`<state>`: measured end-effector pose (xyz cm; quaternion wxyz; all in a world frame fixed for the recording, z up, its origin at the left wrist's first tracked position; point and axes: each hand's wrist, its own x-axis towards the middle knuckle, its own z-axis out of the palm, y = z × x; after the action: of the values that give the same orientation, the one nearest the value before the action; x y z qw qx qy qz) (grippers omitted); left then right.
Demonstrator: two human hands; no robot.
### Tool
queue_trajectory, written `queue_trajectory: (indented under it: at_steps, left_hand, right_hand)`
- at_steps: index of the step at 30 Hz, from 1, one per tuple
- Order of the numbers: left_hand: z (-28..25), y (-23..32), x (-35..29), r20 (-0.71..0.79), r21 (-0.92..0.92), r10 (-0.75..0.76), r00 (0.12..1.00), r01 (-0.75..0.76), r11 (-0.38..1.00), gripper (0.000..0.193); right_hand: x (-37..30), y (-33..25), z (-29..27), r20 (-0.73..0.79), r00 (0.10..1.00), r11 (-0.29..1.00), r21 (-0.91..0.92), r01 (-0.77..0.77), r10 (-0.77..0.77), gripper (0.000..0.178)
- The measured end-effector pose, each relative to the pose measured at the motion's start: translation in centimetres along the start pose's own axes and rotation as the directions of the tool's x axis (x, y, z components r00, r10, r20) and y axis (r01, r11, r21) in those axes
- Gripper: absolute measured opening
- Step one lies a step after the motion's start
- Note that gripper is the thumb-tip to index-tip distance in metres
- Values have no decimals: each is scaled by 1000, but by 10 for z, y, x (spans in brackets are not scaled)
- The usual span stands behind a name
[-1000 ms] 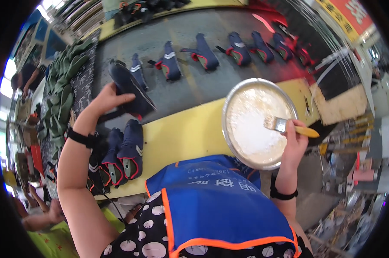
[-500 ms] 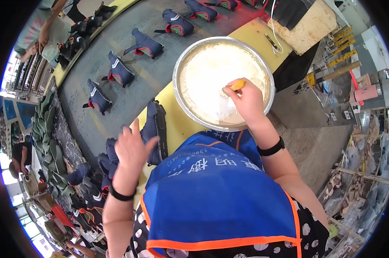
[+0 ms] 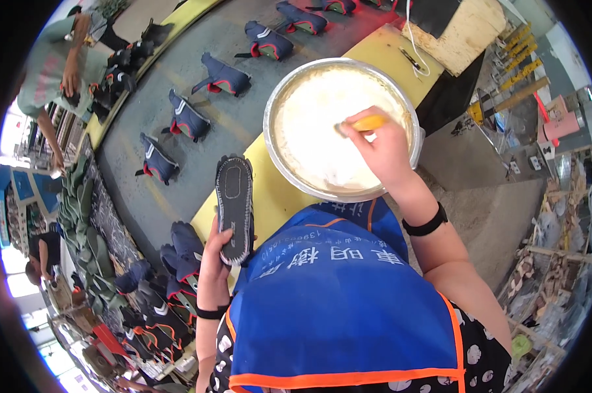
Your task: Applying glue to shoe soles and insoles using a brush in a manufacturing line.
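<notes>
My left hand point(image 3: 215, 257) grips a dark shoe point(image 3: 234, 203) by its heel end, thumb across the underside. The black sole faces up, with pale stitching around its edge. Over a wide metal bowl point(image 3: 273, 164) of whitish liquid point(image 3: 312, 141), my right hand point(image 3: 386, 149) is closed on a brush with a yellow handle point(image 3: 369, 122). Glare from the liquid hides much of the brush's tip. Several navy shoe uppers with red trim, such as one upper point(image 3: 222, 73), lie spaced out on the grey conveyor belt point(image 3: 135, 108) beyond.
A yellow ledge point(image 3: 269, 190) runs under the bowl along the belt. More dark shoes point(image 3: 168, 321) are piled at lower left, beside a heap of green insoles point(image 3: 80, 216). Across the belt stands another person point(image 3: 63, 72). A wooden board point(image 3: 476, 39) and white cable lie at upper right.
My left hand, earlier open above the shoe, has taken hold of it and turned its sole up. My right hand has shifted slightly with the brush. The belt's uppers have moved slightly rightward.
</notes>
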<state>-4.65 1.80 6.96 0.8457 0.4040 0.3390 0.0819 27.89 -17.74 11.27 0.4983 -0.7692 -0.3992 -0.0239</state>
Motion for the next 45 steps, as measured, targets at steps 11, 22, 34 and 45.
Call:
queue_trajectory:
  at_steps: [11,22,34,45]
  left_hand:
    - [77,59,1,235,263,-17,972,-47,964,86]
    - [102,69,18,329,376,-216,919,82,923,75]
    - [84,66,5,425,46,-284,860,293,955,79]
    - [70,49,9,340,356,-13,940,-116,927,91]
  right_hand:
    - [-6,2,-18,-31,999,997,-62,-37,35,11]
    - [-5,-54,-27,200,857,880,142,453,-474,21]
    - [3,-40,-8,116,888,851,364,379,-445,12]
    - [-6,-39,13,-10,996,935,344,91,-93,12]
